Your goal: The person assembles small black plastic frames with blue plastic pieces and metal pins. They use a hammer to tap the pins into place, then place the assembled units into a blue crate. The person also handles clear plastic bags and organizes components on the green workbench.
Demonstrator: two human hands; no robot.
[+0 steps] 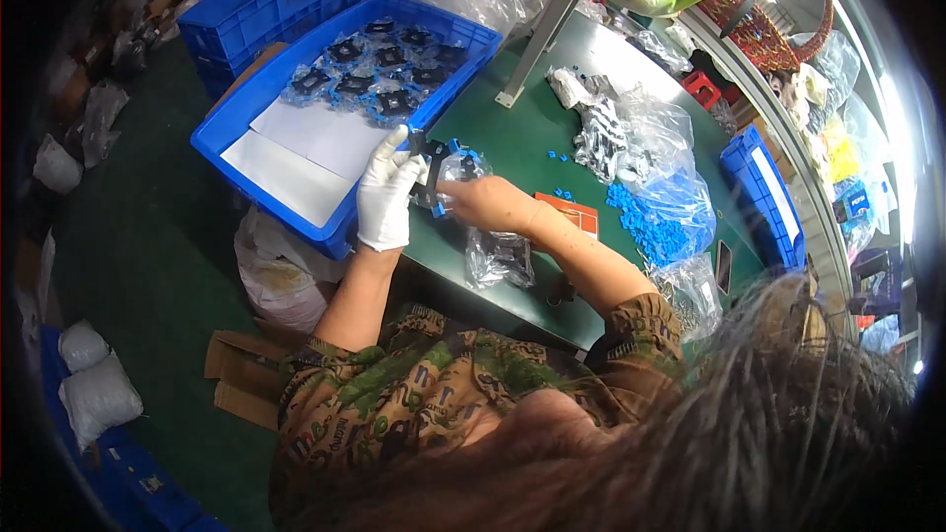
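Note:
My left hand (387,199), in a white glove, is closed on a black plastic bracket (431,172) with small blue clips around it. My bare right hand (490,204) has its fingers closed at the bracket's right side, by a clear plastic bag (463,167). Whether the bracket is inside this bag is hard to make out. To the left stands a blue bin (345,199) holding several bagged black brackets (391,56) with blue clips, and white sheets (281,167). Below my right hand, another clear bag (498,258) lies at the table edge.
On the green table (512,143), loose blue clips (650,227) spill from a clear bag, beside a pile of silvery packets (601,133). An orange card (572,215) and a phone (724,266) lie nearby. A metal post (537,44) stands on the table. Stacked blue crates (276,5) are beyond the bin.

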